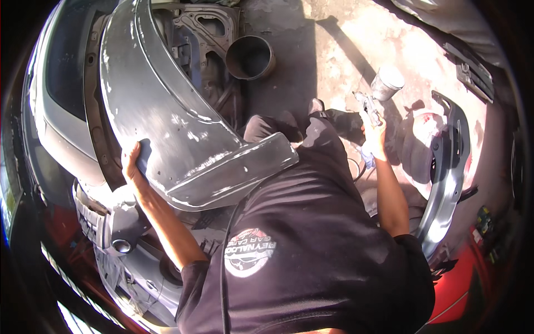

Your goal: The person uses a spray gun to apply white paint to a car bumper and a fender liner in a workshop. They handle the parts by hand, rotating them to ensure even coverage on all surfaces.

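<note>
A large curved car body panel [161, 111], dark grey with pale scuffed patches, stands tilted in front of me at the left. My left hand [132, 164] grips its lower left edge, with some fingers hidden from view. Out to the right, my right hand [375, 133] is wrapped round the handle of a spray gun [367, 106]. A pale, round paint cup [387, 83] is attached to the gun. The gun is held apart from the panel.
A silver car [61, 128] stands close at the left. Beyond the panel are a bare metal door frame [214, 25] and an open round bin [250, 58]. A bumper [453, 161] lies at the right, near a red car part [456, 284]. Another bumper [139, 273] is at lower left.
</note>
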Tool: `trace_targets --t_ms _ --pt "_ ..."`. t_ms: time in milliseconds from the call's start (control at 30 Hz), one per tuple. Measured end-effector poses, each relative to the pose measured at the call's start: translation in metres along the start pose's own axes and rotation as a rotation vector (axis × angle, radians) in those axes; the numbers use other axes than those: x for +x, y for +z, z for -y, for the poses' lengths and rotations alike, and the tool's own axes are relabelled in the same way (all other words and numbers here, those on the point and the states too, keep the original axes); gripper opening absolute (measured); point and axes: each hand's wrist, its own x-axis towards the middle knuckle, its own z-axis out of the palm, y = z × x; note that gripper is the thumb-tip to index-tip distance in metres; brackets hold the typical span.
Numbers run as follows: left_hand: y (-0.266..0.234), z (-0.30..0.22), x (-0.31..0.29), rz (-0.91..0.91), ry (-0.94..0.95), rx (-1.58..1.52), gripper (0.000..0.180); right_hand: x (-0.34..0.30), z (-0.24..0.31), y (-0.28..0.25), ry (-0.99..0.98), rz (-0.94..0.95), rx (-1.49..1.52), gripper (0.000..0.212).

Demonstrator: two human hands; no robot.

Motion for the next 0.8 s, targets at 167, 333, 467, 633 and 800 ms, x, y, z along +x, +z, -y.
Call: trace_targets --t_ms 167,333,467,633,800 --pt "0.065 -0.025 -0.048 -0.014 -0.172 -0.063 0.031 0.041 -0.005 -0.029 -0.05 0.072 0.089 0.025" --pt "0.062 -0.005 0.007 -0.069 -0.031 -0.025 0.029 0.065 -0.005 -0.018 -0.114 0.056 0.109 0.026" --pt "0.03 0.024 0.049 0.026 -0.016 -0.11 0.018 0.067 -0.001 -0.011 -0.086 0.05 0.059 0.029" --pt "0.063 0.011 0.024 0.026 -0.087 -0.171 0.014 0.052 0.023 -0.015 -0.093 0.063 0.059 0.024" --pt "0.109 -0.016 0.005 0.071 -0.164 -0.142 0.024 0.053 0.042 -0.021 -0.2 0.073 0.046 0.026"
